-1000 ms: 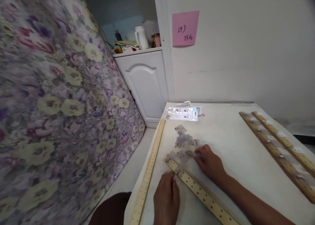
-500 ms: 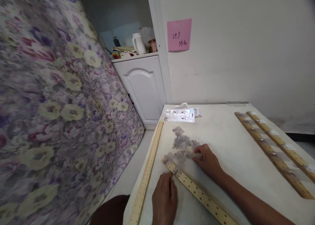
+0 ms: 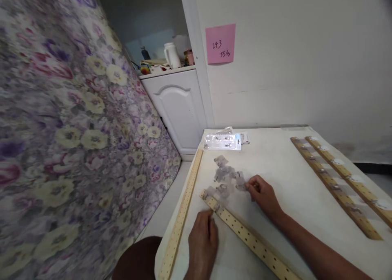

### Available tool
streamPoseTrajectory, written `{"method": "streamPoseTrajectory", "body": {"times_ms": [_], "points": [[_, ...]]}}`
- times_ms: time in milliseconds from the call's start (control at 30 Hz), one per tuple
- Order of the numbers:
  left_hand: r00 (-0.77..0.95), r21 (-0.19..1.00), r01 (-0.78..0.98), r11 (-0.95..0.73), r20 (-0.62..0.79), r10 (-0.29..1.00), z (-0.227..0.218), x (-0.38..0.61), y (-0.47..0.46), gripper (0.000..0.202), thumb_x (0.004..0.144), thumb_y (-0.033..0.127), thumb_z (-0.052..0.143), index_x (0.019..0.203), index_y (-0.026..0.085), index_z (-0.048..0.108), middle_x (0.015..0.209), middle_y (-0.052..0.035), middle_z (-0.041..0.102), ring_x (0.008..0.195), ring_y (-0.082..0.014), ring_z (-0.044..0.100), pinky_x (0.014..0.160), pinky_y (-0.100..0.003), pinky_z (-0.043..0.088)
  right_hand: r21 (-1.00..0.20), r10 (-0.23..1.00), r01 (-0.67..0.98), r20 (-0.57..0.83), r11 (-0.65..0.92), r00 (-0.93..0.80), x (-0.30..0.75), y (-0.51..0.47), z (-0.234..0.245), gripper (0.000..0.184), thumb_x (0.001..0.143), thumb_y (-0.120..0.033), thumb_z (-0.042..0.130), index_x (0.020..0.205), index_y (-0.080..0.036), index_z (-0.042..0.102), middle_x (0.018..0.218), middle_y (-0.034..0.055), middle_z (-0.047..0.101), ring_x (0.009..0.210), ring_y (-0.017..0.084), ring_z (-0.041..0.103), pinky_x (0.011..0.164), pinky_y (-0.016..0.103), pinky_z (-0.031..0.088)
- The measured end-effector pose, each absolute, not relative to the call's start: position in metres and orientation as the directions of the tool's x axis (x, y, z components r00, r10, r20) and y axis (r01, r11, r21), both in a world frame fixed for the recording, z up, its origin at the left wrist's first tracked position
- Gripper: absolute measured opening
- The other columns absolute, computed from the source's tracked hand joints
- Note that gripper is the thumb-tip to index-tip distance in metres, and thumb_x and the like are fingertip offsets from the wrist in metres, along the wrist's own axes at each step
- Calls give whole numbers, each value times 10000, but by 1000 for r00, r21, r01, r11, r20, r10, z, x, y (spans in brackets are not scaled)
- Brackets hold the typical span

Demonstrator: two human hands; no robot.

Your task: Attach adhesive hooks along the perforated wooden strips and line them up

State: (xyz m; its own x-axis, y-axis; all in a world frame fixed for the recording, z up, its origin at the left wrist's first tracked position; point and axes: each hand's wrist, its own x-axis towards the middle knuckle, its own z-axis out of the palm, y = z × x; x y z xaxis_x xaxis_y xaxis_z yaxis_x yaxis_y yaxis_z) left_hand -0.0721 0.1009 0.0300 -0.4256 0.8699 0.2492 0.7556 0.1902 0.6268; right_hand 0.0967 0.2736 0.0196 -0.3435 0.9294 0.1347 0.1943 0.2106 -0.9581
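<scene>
Perforated wooden strip (image 3: 254, 243), head view: lies aslant between the hands, clear-tabbed metal clips (image 3: 218, 207) at its far end, fingers of the left hand (image 3: 203, 237) at its left edge, grasp there impossible to tell. Right hand (image 3: 261, 193), fingertips spread half a second ago, now has them drawn together at the rim of one loose clip (image 3: 241, 187), apparently singling it out; whether pinched, cannot be told.
</scene>
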Motion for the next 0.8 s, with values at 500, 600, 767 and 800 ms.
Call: {"method": "streamPoseTrajectory", "body": {"times_ms": [500, 600, 767, 800], "points": [[-370, 743, 661, 105, 200, 907, 26, -48, 66, 272, 924, 217, 416, 1170, 221, 533, 967, -48, 589, 896, -166, 582, 788, -287, 483, -976, 552, 105, -195, -190, -811, 81, 244, 8, 182, 750, -339, 656, 778, -182, 570, 499, -68, 574, 341, 64, 476, 338, 162, 304], [-323, 712, 698, 81, 212, 922, 21, -47, 66, 340, 924, 191, 400, 1250, 223, 494, 987, -64, 580, 906, -174, 574, 798, -304, 489, -975, 546, 146, -215, -167, -810, 82, 244, 8, 149, 763, -315, 633, 774, -179, 572, 511, -68, 564, 351, 63, 482, 344, 162, 315], [-195, 606, 796, -2, 259, 946, 14, -47, 64, 453, 896, 117, 387, 1338, 214, 422, 1023, -95, 563, 931, -200, 545, 795, -348, 493, -971, 560, 198, -240, -136, -793, 84, 245, 9, 134, 762, -300, 623, 776, -174, 581, 524, -73, 537, 358, 59, 471, 352, 167, 345], [-169, 586, 810, -21, 267, 949, 13, -47, 64, 481, 887, 99, 386, 1354, 213, 403, 1035, -100, 560, 941, -205, 537, 798, -356, 492, -970, 564, 207, -244, -131, -789, 84, 244, 9, 130, 760, -297, 622, 776, -175, 580, 523, -74, 534, 359, 62, 472, 355, 171, 353]]}}
